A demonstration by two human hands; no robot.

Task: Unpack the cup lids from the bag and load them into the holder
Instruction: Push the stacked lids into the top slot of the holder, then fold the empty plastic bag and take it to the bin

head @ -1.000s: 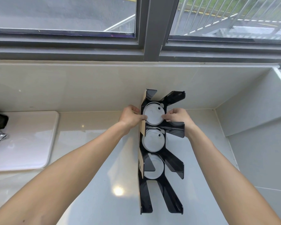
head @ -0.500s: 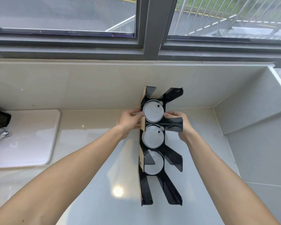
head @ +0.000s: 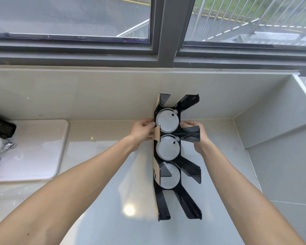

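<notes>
Over the last second the right hand [head: 197, 137] has slid from the top lid stack [head: 167, 122] down round the black cup-lid holder [head: 177, 156]'s side fin, while the left hand [head: 142, 132] has stayed gripping the opposite edge. This suggests loading is done and the holder is being steadied or shifted. Both hands now clasp the holder between them on the worktop [head: 99, 200]; three white lid stacks fill its slots, the lower two nearer the person than the hands.

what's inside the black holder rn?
Three white lid stacks sit in the black holder: top, middle, bottom. The count per stack is hidden, and a dark divider partly covers the bottom one.
</notes>
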